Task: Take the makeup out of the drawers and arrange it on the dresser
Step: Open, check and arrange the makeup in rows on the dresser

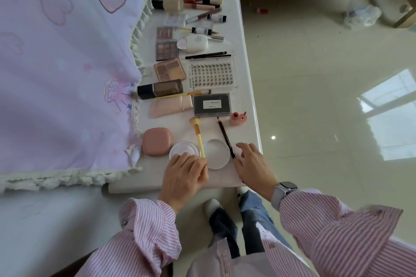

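Note:
Makeup lies in rows along the white dresser top. My left hand pinches the near end of a yellow brush, whose head points away from me between a clear round jar and a white round lid. My right hand hovers with relaxed, spread fingers beside the near end of a dark brown pencil; I cannot tell whether it touches the pencil. A pink compact sits left of the jar.
Farther along lie a pink tube, a black lash case, a lash tray, palettes, a pink sharpener and several bottles and sticks. A lilac fringed cloth covers the left. Tiled floor lies right of the dresser edge.

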Motion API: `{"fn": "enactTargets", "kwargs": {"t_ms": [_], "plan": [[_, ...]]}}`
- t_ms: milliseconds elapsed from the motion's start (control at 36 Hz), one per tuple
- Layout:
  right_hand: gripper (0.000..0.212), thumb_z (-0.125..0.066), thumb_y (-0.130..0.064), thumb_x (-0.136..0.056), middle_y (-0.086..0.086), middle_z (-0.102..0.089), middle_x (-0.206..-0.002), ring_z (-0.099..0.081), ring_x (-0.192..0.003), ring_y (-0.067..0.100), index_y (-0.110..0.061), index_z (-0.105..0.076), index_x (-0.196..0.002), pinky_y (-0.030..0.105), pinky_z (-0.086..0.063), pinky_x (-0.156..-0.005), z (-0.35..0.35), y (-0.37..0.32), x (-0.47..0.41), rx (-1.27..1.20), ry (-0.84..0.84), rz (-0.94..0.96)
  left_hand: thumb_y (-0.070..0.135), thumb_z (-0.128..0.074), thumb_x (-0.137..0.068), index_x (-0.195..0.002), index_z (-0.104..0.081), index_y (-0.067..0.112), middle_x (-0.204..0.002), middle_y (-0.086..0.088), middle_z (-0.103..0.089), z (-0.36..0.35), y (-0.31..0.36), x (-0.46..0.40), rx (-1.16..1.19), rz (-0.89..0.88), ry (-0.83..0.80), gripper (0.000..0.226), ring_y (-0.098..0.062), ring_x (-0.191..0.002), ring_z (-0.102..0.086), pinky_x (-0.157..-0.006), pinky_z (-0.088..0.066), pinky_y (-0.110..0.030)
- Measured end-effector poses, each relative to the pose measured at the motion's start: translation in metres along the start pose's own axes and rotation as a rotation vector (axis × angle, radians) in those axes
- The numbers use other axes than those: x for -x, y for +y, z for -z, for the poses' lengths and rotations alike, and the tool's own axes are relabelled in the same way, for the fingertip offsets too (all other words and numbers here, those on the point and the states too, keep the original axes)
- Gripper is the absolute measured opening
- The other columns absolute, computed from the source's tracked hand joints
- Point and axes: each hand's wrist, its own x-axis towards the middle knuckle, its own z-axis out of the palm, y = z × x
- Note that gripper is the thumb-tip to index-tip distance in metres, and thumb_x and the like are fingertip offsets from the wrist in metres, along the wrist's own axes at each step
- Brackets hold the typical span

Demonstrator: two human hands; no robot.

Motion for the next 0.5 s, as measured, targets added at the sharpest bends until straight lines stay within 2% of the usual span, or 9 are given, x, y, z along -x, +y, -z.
{"fn": "enactTargets", "kwargs": {"t_ms": [83, 139, 194, 250, 306, 389, 444, 500], "plan": [[0.037, -0.045, -0.013, -0.094, 0.009, -0.05, -0.117, -0.054, -0.088, 0.021, -0.009, -0.044, -0.13, 0.034, -0.046, -0.082, 0.004, -0.003, 0.001, -0.039, 0.059, 0.05, 0.013, -0.05, -0.084, -0.086, -0.045, 0.017, -0.067, -0.005, -0.06, 0.011, 0.001, -0.003, 0.082, 0.121, 0.058, 0.006, -0.015, -0.068, -0.046, -0.063, -0.038, -0.027], [0.033, -0.045, -0.011, -0.093, 0.007, -0.052, -0.113, -0.052, -0.081, 0.016, -0.01, -0.049, -0.126, 0.034, -0.047, -0.079, 0.006, -0.007, 0.001, -0.08, 0.071, 0.093, 0.016, -0.051, -0.084, -0.085, -0.046, 0.019, -0.066, -0.006, -0.058, 0.02, 0.001, -0.008, 0.158, 0.279, 0.145, 0.006, -0.013, -0.066, -0.044, -0.062, -0.036, -0.022], [0.028, -0.045, -0.011, -0.094, 0.001, -0.054, -0.106, -0.054, -0.075, 0.009, -0.011, -0.053, -0.12, 0.024, -0.046, -0.073, 0.007, -0.015, -0.001, -0.166, 0.088, 0.112, 0.02, -0.05, -0.084, -0.085, -0.046, 0.02, -0.064, -0.007, -0.055, 0.031, -0.001, -0.016, 0.23, 0.463, 0.26, 0.004, -0.012, -0.061, -0.042, -0.057, -0.037, -0.021], [0.022, -0.045, -0.011, -0.094, -0.005, -0.056, -0.093, -0.051, -0.07, -0.001, -0.011, -0.057, -0.113, 0.012, -0.041, -0.066, 0.01, -0.029, -0.006, -0.326, 0.071, 0.06, 0.02, -0.049, -0.083, -0.085, -0.045, 0.019, -0.065, -0.004, -0.052, 0.042, -0.003, -0.025, 0.288, 0.581, 0.388, 0.005, -0.01, -0.059, -0.042, -0.056, -0.037, -0.012], [0.019, -0.045, -0.015, -0.095, -0.004, -0.06, -0.081, -0.052, -0.064, 0.003, -0.01, -0.06, -0.105, 0.016, -0.042, -0.062, 0.015, -0.047, -0.011, -0.562, -0.061, -0.067, 0.018, -0.05, -0.083, -0.085, -0.043, 0.017, -0.072, 0.003, -0.052, 0.053, -0.001, -0.033, 0.326, 0.61, 0.477, 0.007, -0.001, -0.06, -0.046, -0.057, -0.036, -0.004], [0.029, -0.041, -0.03, -0.098, 0.005, -0.065, -0.081, -0.052, -0.061, 0.013, -0.008, -0.06, -0.102, 0.022, -0.041, -0.056, 0.023, -0.075, -0.021, -0.949, -0.36, -0.278, 0.014, -0.051, -0.082, -0.084, -0.042, 0.014, -0.077, 0.011, -0.053, 0.063, 0.005, -0.038, 0.378, 0.561, 0.481, 0.009, 0.012, -0.064, -0.05, -0.057, -0.036, -0.001], [0.035, -0.041, -0.037, -0.097, 0.006, -0.066, -0.083, -0.052, -0.059, 0.013, -0.007, -0.057, -0.104, 0.021, -0.039, -0.053, 0.026, -0.088, -0.027, -1.141, -0.436, -0.331, 0.015, -0.051, -0.082, -0.084, -0.042, 0.017, -0.078, 0.009, -0.058, 0.064, 0.008, -0.034, 0.395, 0.518, 0.42, 0.009, 0.004, -0.062, -0.053, -0.056, -0.037, -0.004], [0.031, -0.042, -0.036, -0.097, 0.006, -0.067, -0.084, -0.05, -0.055, 0.011, -0.008, -0.055, -0.103, 0.02, -0.038, -0.049, 0.028, -0.097, -0.031, -1.246, -0.437, -0.319, 0.019, -0.05, -0.082, -0.083, -0.042, 0.021, -0.078, -0.001, -0.065, 0.061, 0.011, -0.025, 0.402, 0.483, 0.338, 0.009, -0.008, -0.058, -0.05, -0.053, -0.04, -0.014]]}}
